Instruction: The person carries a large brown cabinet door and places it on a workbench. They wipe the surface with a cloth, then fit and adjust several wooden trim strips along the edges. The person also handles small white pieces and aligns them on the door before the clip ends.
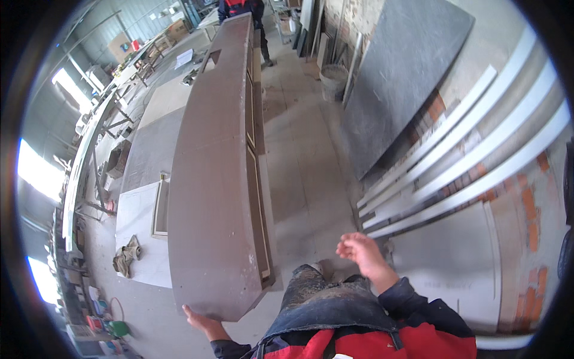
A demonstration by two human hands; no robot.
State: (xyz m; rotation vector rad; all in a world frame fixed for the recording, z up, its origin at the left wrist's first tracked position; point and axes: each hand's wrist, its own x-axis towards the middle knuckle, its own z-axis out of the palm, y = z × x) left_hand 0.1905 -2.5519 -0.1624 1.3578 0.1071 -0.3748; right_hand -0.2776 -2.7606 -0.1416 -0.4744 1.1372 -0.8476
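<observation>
A long brown countertop-like panel with a boxed underside (210,179) stretches away from me. My left hand (202,321) holds its near end at the left corner, with part of the fingers hidden by the panel. Along its right side, framed openings (256,197) show, and a rectangular cutout (212,60) pierces the far part. My right hand (361,256) hangs in the air to the right of the panel, fingers loosely curled and holding nothing. At the far end stands another person (240,9) in dark and red workwear, whose hands I cannot make out.
A large dark slab (403,76) and several pale strips (430,166) lean on the right wall. Beyond them stands a bucket (333,80). Left of the panel are a white sheet (145,224), a crumpled cloth (128,256) and a shallow frame (161,206).
</observation>
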